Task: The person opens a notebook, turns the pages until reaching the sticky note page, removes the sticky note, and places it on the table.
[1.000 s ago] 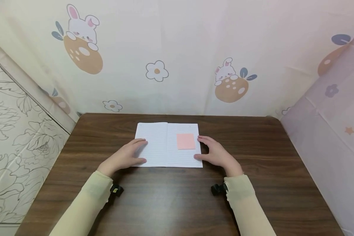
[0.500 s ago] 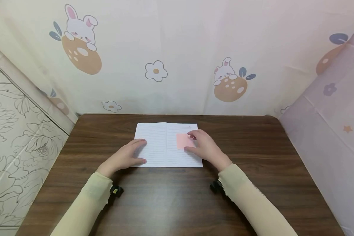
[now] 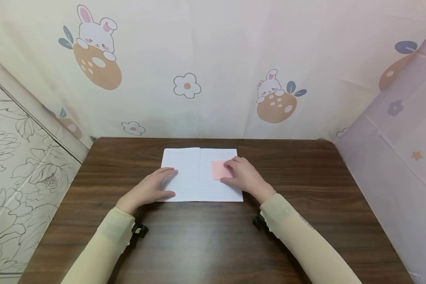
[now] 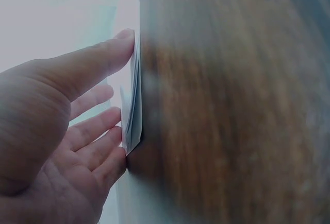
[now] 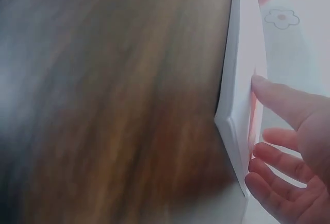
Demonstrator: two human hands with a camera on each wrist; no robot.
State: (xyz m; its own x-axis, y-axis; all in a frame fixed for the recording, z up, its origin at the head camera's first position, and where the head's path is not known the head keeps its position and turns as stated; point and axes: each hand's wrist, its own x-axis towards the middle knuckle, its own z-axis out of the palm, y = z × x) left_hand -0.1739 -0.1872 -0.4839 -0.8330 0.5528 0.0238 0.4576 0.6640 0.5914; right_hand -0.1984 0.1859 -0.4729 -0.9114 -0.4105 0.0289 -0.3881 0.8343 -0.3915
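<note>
An open lined notebook [image 3: 184, 185] lies flat near the table's far edge. On its right page is a square pink sticky note [image 3: 217, 170], partly covered by my right hand [image 3: 246, 177]. The right thumb is at the note's near edge, with the fingers bent loosely over its right side. In the right wrist view, a thin pink strip of the note shows beside the thumb; no firm pinch is visible. My left hand [image 3: 147, 189] rests on the notebook's left edge, thumb on the page and fingers spread, as the left wrist view also shows.
The dark wooden table [image 3: 198, 244] extends around the notebook on every side. Behind it hangs a pale curtain [image 3: 220, 110] printed with rabbits and flowers. A flower-patterned panel [image 3: 28, 177] stands to the left. Each wrist wears a small black camera [image 3: 140, 230].
My right hand has moved left from the notebook's right edge onto the sticky note, its fingers drawing in over the note's right side. The left hand and the notebook stay nearly still.
</note>
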